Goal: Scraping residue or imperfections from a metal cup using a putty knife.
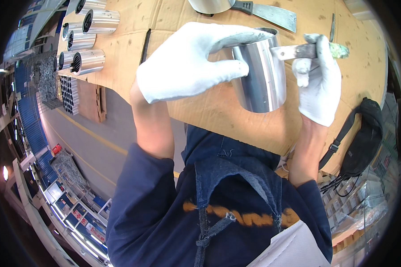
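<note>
Over a cardboard-topped desk (133, 49), a shiny metal cylinder (265, 82) is held up, slightly tilted. At the cylinder's left, the white-gloved left hand (187, 64) grips it, thumb and fingers parted around its wall near the rim. At its right, the gloved right hand (318, 84) has its fingers closed on a narrow tool (294, 52), one end beside the cylinder. Beyond the cylinder lies a scraper (274, 17); far left of it, more cylinders (91, 61).
</note>
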### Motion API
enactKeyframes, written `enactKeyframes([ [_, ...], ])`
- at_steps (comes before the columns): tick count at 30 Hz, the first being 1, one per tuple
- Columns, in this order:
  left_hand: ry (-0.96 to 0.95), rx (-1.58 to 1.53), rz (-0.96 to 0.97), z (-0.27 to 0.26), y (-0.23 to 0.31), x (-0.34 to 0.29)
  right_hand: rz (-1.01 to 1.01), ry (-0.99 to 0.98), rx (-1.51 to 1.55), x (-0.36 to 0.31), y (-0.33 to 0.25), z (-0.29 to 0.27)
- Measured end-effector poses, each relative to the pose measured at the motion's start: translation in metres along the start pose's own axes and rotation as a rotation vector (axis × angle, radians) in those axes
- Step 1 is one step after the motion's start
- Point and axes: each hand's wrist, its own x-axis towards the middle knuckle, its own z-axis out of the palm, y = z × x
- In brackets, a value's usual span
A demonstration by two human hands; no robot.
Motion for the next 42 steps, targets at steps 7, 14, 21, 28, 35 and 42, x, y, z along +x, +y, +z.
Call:
enactKeyframes([
  [7, 0.058, 0.018, -0.097, -0.004, -0.006, -0.007, -0.044, 0.066, 0.123, -0.012, -0.004, -0.018],
  [14, 0.161, 0.045, -0.125, -0.013, -0.008, -0.018, -0.130, 0.177, -0.038, -0.035, 0.010, -0.034],
  [21, 0.003, -0.307, -0.358, -0.036, 0.038, -0.028, -0.159, 0.234, -0.195, -0.053, 0.025, -0.022],
  [28, 0.018, -0.401, -0.431, -0.031, 0.008, -0.016, -0.179, 0.234, -0.201, -0.055, 0.028, -0.023],
  [35, 0.086, -0.522, -0.506, -0.026, 0.010, -0.008, -0.168, 0.246, -0.184, -0.053, 0.027, -0.028],
  [42, 0.288, -0.433, -0.584, -0.016, 0.039, -0.001, -0.175, 0.240, -0.189, -0.050, 0.025, -0.030],
])
